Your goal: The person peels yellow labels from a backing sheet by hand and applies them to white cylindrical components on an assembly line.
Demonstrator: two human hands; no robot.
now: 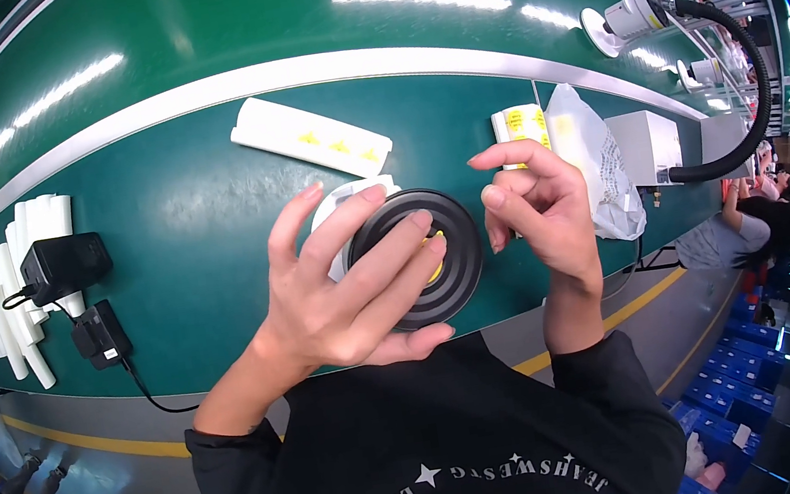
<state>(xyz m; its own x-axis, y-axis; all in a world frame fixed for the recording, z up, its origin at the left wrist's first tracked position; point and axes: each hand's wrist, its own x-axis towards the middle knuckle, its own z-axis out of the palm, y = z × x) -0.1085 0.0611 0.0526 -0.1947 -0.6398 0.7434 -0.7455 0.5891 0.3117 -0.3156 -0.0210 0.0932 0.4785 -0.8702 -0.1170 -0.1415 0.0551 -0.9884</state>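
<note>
A black round disc (464, 268) with ringed grooves and a yellow label at its centre is tilted above the near edge of the green bench. My left hand (341, 290) grips it, fingers spread over its face and thumb by its near rim. Partly hidden behind disc and fingers is a white rounded piece (352, 192). To the right of the disc, my right hand (546, 206) is raised, its thumb and index finger a little apart and the others curled. Nothing shows between them. A white strip of yellow triangular labels (309, 138) lies beyond my hands.
Left on the green bench (176, 268) are white rolled tubes (14, 301) and black power adapters (65, 268) with a cable. At right are a yellow-label roll (522, 128), a white plastic bag (590, 164) and a white box (645, 146) with a black hose (758, 85).
</note>
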